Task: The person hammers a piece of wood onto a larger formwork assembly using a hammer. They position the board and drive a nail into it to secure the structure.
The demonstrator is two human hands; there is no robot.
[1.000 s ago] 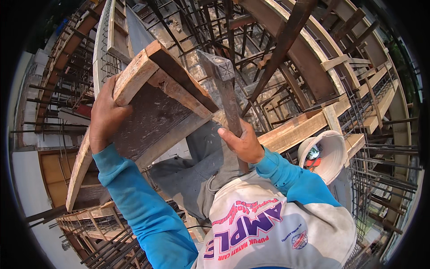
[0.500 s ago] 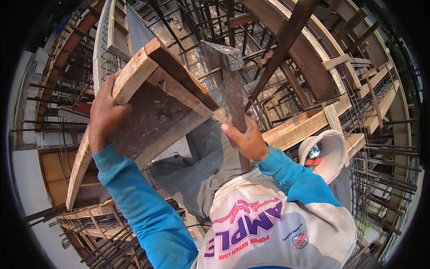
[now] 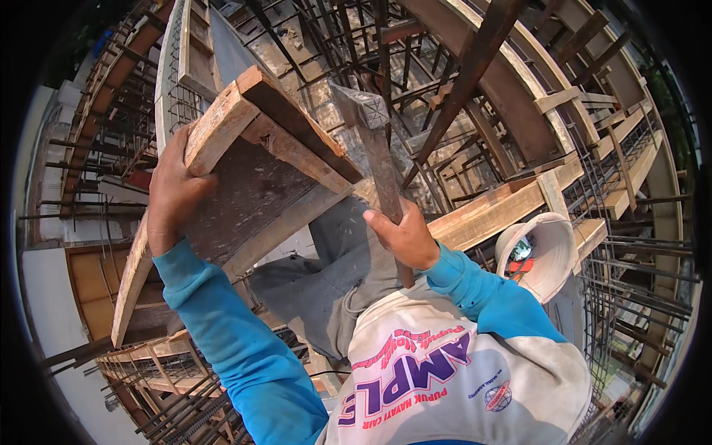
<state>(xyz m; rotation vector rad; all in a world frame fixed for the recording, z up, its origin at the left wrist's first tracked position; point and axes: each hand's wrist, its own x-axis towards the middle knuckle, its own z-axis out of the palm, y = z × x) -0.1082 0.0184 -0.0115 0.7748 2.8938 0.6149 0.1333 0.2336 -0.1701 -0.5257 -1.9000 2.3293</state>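
A wooden formwork panel (image 3: 256, 182), a dark board framed with rough battens, leans in front of me at the left. My left hand (image 3: 176, 185) grips its upper left batten, with the thumb on the inner side. In my right hand (image 3: 406, 236) is a hammer (image 3: 387, 174), held around its handle. The worn metal head points up, with its square scored face toward me. Between the head and the panel's right corner there is a gap. The handle's lower end comes out below my fist.
A white bucket (image 3: 538, 256) with something red inside stands at my right, beside a timber beam (image 3: 489, 211). Steel rebars (image 3: 638, 278) jut out at the far right. Dark props and braces (image 3: 475, 81) fill the space ahead, high above a floor.
The hammer has tilted, its head shifting slightly left and down. My right hand has moved a little left. My left hand and the panel have hardly moved.
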